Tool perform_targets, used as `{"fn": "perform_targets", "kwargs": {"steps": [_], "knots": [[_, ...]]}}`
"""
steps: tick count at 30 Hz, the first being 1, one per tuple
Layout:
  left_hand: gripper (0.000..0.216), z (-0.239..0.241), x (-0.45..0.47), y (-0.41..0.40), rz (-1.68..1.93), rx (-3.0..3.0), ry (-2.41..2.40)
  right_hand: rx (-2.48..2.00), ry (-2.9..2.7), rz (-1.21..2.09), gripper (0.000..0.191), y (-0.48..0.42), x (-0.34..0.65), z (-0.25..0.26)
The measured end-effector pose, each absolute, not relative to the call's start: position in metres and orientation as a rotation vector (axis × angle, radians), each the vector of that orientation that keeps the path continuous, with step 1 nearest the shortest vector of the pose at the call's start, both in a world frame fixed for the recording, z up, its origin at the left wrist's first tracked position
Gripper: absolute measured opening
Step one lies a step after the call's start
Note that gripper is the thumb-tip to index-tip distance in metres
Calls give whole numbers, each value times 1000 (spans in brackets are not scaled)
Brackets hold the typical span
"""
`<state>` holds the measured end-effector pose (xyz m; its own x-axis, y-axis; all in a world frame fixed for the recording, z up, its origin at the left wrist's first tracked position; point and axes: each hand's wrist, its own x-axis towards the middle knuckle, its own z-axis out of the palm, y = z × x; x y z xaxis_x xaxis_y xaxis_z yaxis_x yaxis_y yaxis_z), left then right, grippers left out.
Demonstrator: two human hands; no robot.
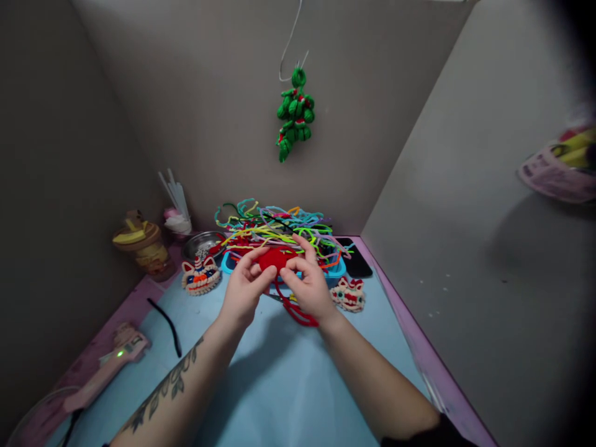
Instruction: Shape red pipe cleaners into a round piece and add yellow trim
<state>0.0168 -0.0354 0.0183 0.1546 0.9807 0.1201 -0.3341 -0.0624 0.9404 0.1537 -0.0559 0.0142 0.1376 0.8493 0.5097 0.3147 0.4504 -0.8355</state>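
Both of my hands are raised over the middle of the table, pinching a red pipe-cleaner piece (274,259) between them. My left hand (246,282) grips its left side with thumb and fingers. On its right side, the thumb and index finger of my right hand (308,279) close on it, while another finger points upward. A loose red pipe cleaner (300,315) hangs below my hands toward the mat. Behind them, a blue tray (339,273) is heaped with many-coloured pipe cleaners (279,223). My fingers hide part of the red piece.
Two pipe-cleaner animal faces (201,276) (349,294) flank the tray. A metal bowl (202,242), a lidded drink cup (146,248) and a pink glue gun (112,369) with a green light are left. A black pipe cleaner (168,326) lies nearby; a phone (356,257) lies right.
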Motion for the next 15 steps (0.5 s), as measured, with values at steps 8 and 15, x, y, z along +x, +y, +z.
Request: {"fn": "perform_targets", "kwargs": {"steps": [8, 15], "knots": [[66, 27, 17, -41, 1294, 1126, 821, -1067, -1409, 623, 22, -51, 162, 12], [69, 27, 18, -41, 1334, 1083, 834, -1050, -1434, 635, 21, -47, 165, 11]]}}
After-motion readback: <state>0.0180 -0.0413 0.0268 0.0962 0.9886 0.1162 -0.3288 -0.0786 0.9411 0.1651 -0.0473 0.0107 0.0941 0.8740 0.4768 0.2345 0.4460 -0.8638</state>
